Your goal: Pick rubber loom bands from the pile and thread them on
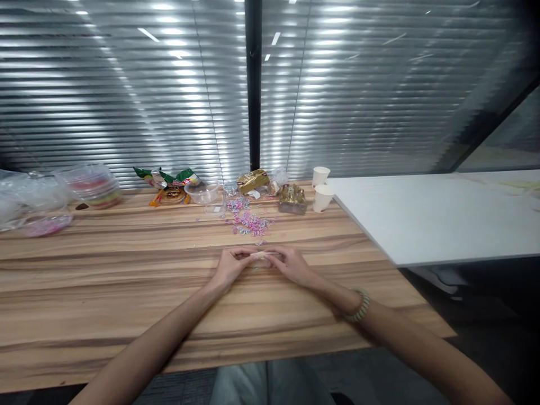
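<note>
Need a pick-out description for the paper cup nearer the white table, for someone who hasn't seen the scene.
Start at the wooden table and go to its far right edge, where the white table butts against it. Two white paper cups stand there beside a gold foil packet. The wanted cup is the nearer, lower one; the other cup sits behind it.

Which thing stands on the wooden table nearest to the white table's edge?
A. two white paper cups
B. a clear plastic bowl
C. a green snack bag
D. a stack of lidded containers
A: the two white paper cups stand at the wooden table's far right, right beside the white table; the bowl, bag and containers lie farther left.
</note>
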`<action>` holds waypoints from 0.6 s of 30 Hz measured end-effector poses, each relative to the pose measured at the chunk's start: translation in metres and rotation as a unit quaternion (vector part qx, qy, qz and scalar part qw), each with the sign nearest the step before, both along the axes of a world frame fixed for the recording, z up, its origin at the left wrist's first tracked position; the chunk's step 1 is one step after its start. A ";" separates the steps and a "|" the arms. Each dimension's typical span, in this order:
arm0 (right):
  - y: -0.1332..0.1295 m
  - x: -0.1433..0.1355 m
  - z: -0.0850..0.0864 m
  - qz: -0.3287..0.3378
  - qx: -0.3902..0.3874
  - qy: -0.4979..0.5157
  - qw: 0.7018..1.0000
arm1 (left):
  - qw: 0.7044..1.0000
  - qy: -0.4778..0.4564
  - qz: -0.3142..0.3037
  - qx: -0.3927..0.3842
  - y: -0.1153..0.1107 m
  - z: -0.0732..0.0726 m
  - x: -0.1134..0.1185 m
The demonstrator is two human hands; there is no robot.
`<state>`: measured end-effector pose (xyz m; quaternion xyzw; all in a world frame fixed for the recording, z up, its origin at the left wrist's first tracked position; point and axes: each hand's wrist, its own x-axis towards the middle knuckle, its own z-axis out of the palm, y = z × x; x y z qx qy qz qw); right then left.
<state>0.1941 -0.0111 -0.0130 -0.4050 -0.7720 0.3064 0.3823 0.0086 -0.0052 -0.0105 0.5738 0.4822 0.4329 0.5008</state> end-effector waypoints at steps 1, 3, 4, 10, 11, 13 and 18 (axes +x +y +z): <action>0.000 0.000 0.001 -0.006 0.019 -0.010 1.000 | 1.000 0.004 0.006 -0.001 -0.001 0.001 0.000; 0.001 0.001 0.002 -0.009 0.046 -0.028 0.999 | 1.000 0.011 0.018 -0.002 -0.002 0.001 0.001; 0.000 0.001 0.001 -0.006 0.056 -0.037 0.998 | 1.000 0.012 0.025 0.000 -0.002 0.001 0.001; -0.001 -0.001 -0.005 0.038 0.179 -0.133 0.974 | 1.000 -0.012 0.016 0.023 -0.003 -0.001 0.004; -0.001 -0.002 -0.006 0.038 0.194 -0.152 0.969 | 1.000 -0.013 0.005 0.028 -0.003 0.000 0.004; -0.002 -0.002 -0.007 0.026 0.210 -0.176 0.961 | 0.999 0.000 -0.017 0.043 0.000 0.001 0.002; 0.001 -0.002 -0.010 -0.017 0.200 -0.187 0.962 | 0.976 0.119 0.049 0.176 0.025 -0.002 -0.019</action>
